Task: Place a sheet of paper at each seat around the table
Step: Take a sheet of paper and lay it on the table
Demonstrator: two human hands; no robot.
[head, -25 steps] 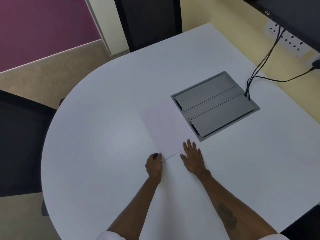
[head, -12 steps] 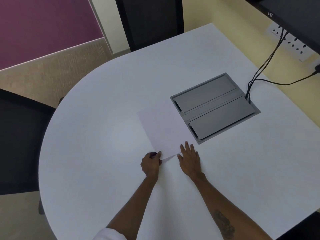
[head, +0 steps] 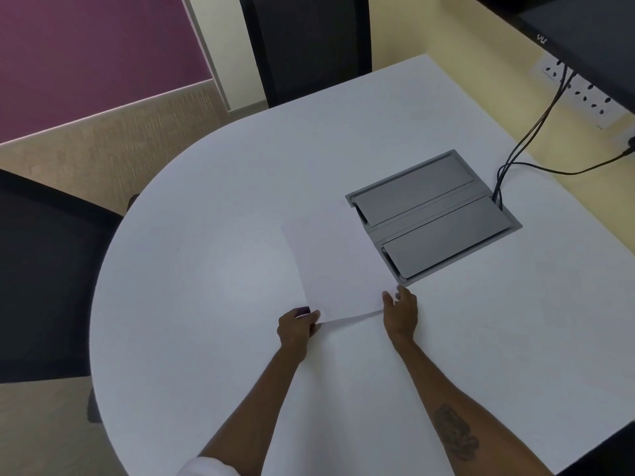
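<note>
A white sheet of paper (head: 335, 266) lies in the middle of the white table (head: 206, 304), its near edge raised a little off the surface. My left hand (head: 296, 329) pinches the sheet's near left corner. My right hand (head: 400, 314) grips the near right corner, fingers curled over the edge. The sheet's far right side reaches the grey cable box (head: 434, 214) set into the tabletop. A black chair (head: 44, 280) stands at the table's left side and another black chair (head: 309, 42) at the far end.
Black cables (head: 529, 139) run from the cable box to a wall socket strip (head: 580, 94) at the right. A dark monitor (head: 591, 32) hangs at the top right. Beige carpet and a purple wall panel lie beyond the table on the left.
My right hand went from lying flat beside the sheet to gripping its near right corner. The sheet's near edge has lifted and my hands have spread apart along it.
</note>
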